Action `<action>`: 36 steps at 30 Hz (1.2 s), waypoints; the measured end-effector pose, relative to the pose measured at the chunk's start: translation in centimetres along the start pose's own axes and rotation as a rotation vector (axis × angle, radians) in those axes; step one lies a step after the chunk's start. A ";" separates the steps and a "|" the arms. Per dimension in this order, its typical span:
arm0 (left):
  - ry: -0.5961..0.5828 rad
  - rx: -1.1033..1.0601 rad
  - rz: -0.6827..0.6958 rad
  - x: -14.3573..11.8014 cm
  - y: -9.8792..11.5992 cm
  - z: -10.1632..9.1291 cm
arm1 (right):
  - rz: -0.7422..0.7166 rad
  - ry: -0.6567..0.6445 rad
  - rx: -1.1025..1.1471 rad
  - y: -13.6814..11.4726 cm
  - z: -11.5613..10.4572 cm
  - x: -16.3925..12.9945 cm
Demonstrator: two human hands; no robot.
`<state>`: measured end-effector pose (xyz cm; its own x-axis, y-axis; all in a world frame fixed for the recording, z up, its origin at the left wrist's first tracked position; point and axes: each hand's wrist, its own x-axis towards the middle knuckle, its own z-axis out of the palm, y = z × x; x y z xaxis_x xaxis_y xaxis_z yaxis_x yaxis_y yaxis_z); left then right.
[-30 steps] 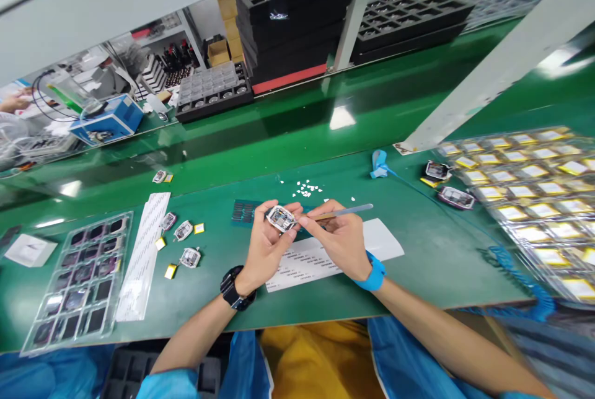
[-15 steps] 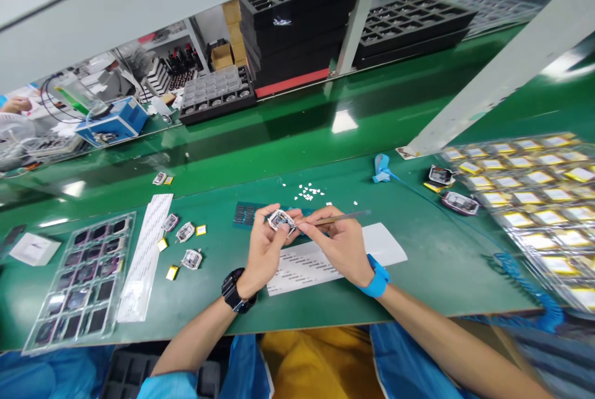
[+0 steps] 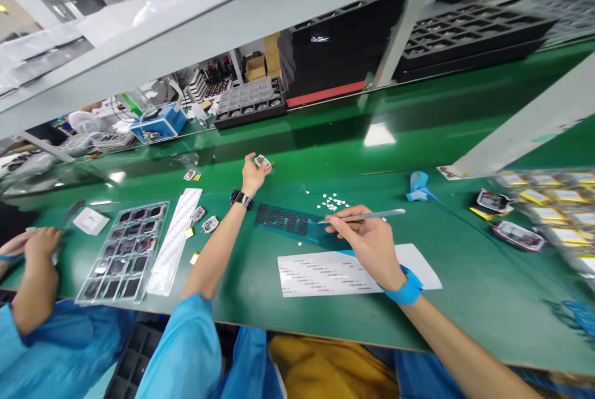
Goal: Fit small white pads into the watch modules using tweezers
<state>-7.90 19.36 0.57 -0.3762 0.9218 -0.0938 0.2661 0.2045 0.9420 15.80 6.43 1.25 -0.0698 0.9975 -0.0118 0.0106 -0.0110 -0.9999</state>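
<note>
My left hand (image 3: 255,175) is stretched out toward the back of the bench, closed on a small white-framed watch case (image 3: 263,162) with electronics inside. A bit of yellow shows beside the case. In my right hand (image 3: 367,244) is a pair of thin metal tweezers (image 3: 379,215), their tip pointing left. That tip is over the right end of a teal sheet with rows of dark strips (image 3: 283,222). Below it lies a white printed sheet (image 3: 320,275), partly behind my right hand. Small white scraps (image 3: 332,202) are scattered just above my right hand.
Left of my arm lie more watch cases (image 3: 211,224), a printed strip (image 3: 174,241) and a clear tray of dark screens (image 3: 123,250). Yellow-edged batteries (image 3: 553,213) fill a tray at right, near a blue coiled cord (image 3: 579,315). A co-worker's hands (image 3: 39,244) are at far left.
My left hand has carried the watch case away from the tweezers, up and to the left. My right hand keeps the tweezers. The view has turned left, bringing a co-worker's arms into sight.
</note>
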 end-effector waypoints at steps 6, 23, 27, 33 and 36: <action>0.093 0.394 -0.005 0.6 -1.9 -3.3 | 0.034 -0.017 -0.015 0.0 -0.2 0.0; 0.079 0.871 -0.237 -6.2 -4.4 -20.0 | 0.037 -0.093 -0.020 -0.2 0.2 -0.4; 0.140 0.738 -0.185 -6.6 -4.4 -20.0 | 0.006 -0.098 -0.017 0.0 0.1 -0.2; 0.124 0.379 -0.037 -7.3 -1.5 -19.1 | -0.029 -0.114 0.001 0.0 0.2 -0.4; 0.063 0.196 0.040 -8.3 0.7 -16.7 | -0.057 -0.096 0.046 0.0 0.2 -0.2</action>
<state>-19.42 6.36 7.35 -0.4151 0.9092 -0.0314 0.4469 0.2338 0.8635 15.63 6.23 1.21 -0.1642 0.9854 0.0460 -0.0416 0.0396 -0.9983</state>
